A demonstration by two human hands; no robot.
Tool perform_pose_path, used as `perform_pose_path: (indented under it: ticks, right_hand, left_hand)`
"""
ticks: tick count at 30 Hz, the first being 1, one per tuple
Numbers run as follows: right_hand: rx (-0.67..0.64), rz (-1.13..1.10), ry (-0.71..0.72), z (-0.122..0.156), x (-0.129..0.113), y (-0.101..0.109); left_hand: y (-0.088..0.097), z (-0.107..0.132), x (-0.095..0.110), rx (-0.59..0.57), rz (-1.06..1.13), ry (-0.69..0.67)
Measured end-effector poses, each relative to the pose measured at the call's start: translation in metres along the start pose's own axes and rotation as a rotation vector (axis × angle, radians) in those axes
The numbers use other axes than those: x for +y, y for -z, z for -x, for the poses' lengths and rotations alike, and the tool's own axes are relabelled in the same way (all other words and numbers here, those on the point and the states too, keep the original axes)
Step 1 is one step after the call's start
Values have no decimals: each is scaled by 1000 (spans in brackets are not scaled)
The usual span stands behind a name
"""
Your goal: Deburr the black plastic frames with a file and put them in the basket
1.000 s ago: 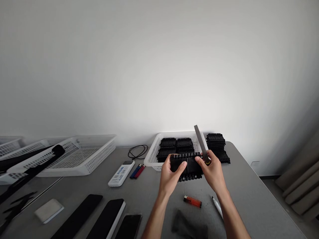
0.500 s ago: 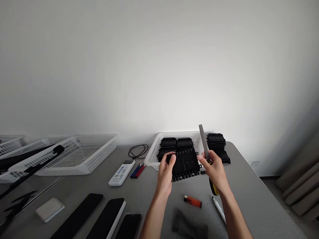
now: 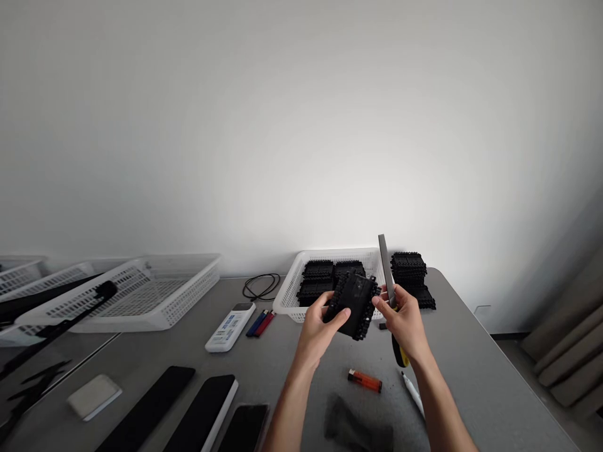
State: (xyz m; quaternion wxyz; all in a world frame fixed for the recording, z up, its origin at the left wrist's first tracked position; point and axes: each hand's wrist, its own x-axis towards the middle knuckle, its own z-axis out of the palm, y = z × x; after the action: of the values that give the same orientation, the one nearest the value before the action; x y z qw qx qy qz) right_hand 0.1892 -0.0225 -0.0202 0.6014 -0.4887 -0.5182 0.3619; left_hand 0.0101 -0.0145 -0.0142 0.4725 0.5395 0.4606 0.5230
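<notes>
My left hand (image 3: 319, 328) is closed on a black plastic piece (image 3: 354, 302) with toothed edges, thumb on its face and fingers behind. The piece is tilted in the air in front of the white basket (image 3: 288, 301). My right hand (image 3: 402, 318) is wrapped round a flat file (image 3: 386, 267) with a black and yellow handle (image 3: 401, 355). The grey blade points up. The right thumb and fingertips are at the piece's right edge; whether they grip it I cannot tell. Similar black pieces (image 3: 316, 271) lie stacked in the basket.
More black pieces (image 3: 407, 270) are stacked right of the basket. An orange lighter (image 3: 365, 380), a white marker (image 3: 413, 393) and a dark blurred item (image 3: 355, 427) lie nearer. Leftward are two lighters (image 3: 260, 323), a white power bank (image 3: 230, 327), a black cable (image 3: 261, 287), phones (image 3: 242, 428) and another basket (image 3: 160, 314).
The black piece has been turned in my left hand, so its toothed edges now run along its left and right sides. The file has shifted slightly and stays in my right hand.
</notes>
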Motion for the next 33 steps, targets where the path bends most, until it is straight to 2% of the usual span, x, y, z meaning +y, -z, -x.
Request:
perform_pose_path:
  ticks: [3, 9, 11, 15, 18, 20, 23, 29, 33]
  right_hand:
    - [17, 80, 40, 1, -2, 1]
    - [-54, 198, 35, 5, -6, 1]
    - [-54, 236, 44, 8, -10, -1]
    - [19, 255, 93, 18, -18, -6]
    - [-107, 224, 75, 24, -20, -9]
    - [-211, 248, 60, 26, -20, -12]
    - [-271, 332, 63, 27, -19, -15]
    - [-192, 418, 37, 27, -15, -19]
    - [-193, 437, 43, 29, -15, -21]
  left_hand:
    - [-3, 1, 1, -78, -34, -35]
    - [-8, 1, -5, -83, -49, -87]
    - [-8, -1, -10, -43, -35, -96]
    - [-6, -4, -18, 110, -42, -141]
    - [-5, -3, -17, 158, -69, -183]
    - [-5, -1, -15, 151, -99, -218]
    - [-6, 1, -12, 117, -168, -265]
    - [-6, 1, -15, 156, -234, -297]
    - [-6, 0, -15, 111, -238, -309]
